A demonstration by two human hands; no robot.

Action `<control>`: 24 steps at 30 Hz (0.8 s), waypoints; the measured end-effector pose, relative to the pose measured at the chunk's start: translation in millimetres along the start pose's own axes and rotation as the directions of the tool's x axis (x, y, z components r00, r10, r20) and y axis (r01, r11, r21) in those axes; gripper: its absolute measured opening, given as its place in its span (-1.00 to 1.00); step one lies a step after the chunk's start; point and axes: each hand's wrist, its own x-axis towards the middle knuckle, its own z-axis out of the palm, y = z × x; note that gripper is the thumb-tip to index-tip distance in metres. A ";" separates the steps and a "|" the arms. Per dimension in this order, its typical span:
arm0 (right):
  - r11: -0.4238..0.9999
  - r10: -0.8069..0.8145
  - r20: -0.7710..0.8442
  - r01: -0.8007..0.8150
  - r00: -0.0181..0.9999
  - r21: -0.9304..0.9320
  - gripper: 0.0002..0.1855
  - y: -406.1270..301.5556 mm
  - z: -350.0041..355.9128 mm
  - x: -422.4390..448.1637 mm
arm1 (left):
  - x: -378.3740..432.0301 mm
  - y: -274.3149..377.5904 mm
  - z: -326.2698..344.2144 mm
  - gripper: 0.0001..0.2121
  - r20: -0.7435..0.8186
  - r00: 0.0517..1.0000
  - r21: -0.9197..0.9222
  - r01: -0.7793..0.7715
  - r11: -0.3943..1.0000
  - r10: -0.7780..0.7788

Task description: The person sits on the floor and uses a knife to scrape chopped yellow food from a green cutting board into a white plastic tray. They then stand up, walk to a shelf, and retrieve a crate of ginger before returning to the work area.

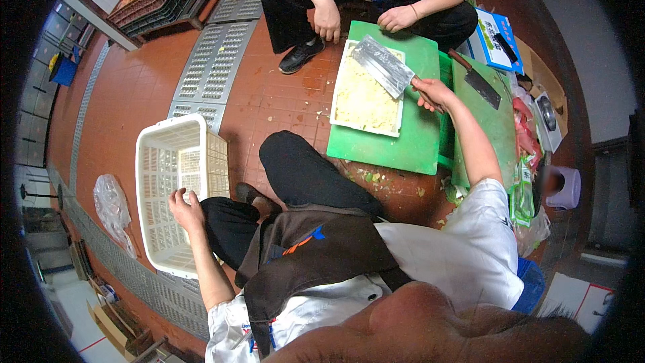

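Note:
My right hand (434,95) grips the wooden handle of a wide cleaver (384,64). Its broad blade lies over the upper part of a white tray (366,129) filled with pale yellow chopped food (365,98). The tray stands on a green cutting board (385,154). My left hand (187,210) holds nothing, its fingers apart, at the near rim of a white plastic basket (204,161) with slotted walls. No contents are visible in the basket.
A person (327,17) crouches opposite, hands near the board. At the right, a second cleaver (482,86) lies on another green board (466,136). Vegetable scraps (373,177) litter the tiles. A clear plastic bag (111,206) lies left of the basket; stacked crates (146,5) stand at upper left.

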 end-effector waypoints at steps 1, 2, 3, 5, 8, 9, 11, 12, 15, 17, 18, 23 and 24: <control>1.000 0.008 0.007 -0.008 1.000 0.012 -0.52 -2.1 0.6 0.6 | 0.3 -2.6 0.2 -0.75 -0.001 1.000 -0.003 -0.002 1.000 0.002; 1.000 0.013 0.010 -0.013 1.000 0.023 -0.52 -2.1 0.9 2.4 | 0.2 -4.6 0.5 -0.75 -0.001 1.000 -0.007 -0.005 1.000 0.005; 0.999 0.019 0.011 -0.020 1.000 0.033 -0.52 -2.4 1.3 3.0 | 0.1 -4.4 0.8 -0.75 -0.003 1.000 -0.008 -0.006 1.000 0.006; 0.998 0.028 0.005 -0.028 1.000 0.056 -0.53 -0.8 -0.5 0.7 | 0.6 -3.2 2.0 -0.75 -0.006 1.000 -0.011 -0.012 1.000 0.012; 0.994 0.031 0.010 -0.032 0.999 0.105 -0.53 -3.3 5.6 -16.6 | 0.1 -3.9 0.6 -0.74 -0.017 1.000 -0.010 -0.015 1.000 0.015; 0.988 0.016 0.008 -0.017 1.000 0.152 -0.53 -0.7 7.0 -24.6 | -0.4 -6.1 1.4 -0.74 -0.026 0.999 -0.012 -0.022 1.000 0.022; 0.969 -0.015 0.000 0.014 1.000 0.245 -0.53 5.5 10.5 -41.1 | -1.0 -12.0 3.3 -0.74 -0.044 0.998 -0.017 -0.038 0.999 0.037; 0.960 -0.018 -0.013 0.021 1.000 0.279 -0.52 6.9 12.3 -52.8 | -0.6 -12.3 4.0 -0.74 -0.041 0.998 -0.021 -0.038 0.999 0.038; 0.922 0.002 -0.015 0.004 1.000 0.386 -0.50 34.0 16.6 -71.7 | -0.3 -10.3 6.4 -0.75 -0.032 0.998 -0.034 -0.046 0.998 0.045; 0.890 0.016 0.027 -0.027 0.999 0.454 -0.47 55.1 25.2 -83.0 | -0.2 -8.7 3.7 -0.75 -0.029 0.998 -0.028 -0.054 0.998 0.053; 0.862 0.032 0.049 -0.053 0.998 0.503 -0.46 66.1 32.0 -88.1 | -0.5 -9.1 3.9 -0.75 -0.034 0.998 -0.032 -0.052 0.998 0.051; 0.817 0.066 0.106 -0.115 0.992 0.565 -0.45 115.8 71.2 -102.1 | -3.0 -11.4 5.1 -0.75 -0.032 0.998 -0.022 -0.048 0.999 0.047; 0.809 0.056 0.119 -0.115 0.991 0.577 -0.45 124.8 77.8 -102.7 | -2.4 -10.2 3.3 -0.75 -0.029 0.998 -0.015 -0.051 0.999 0.050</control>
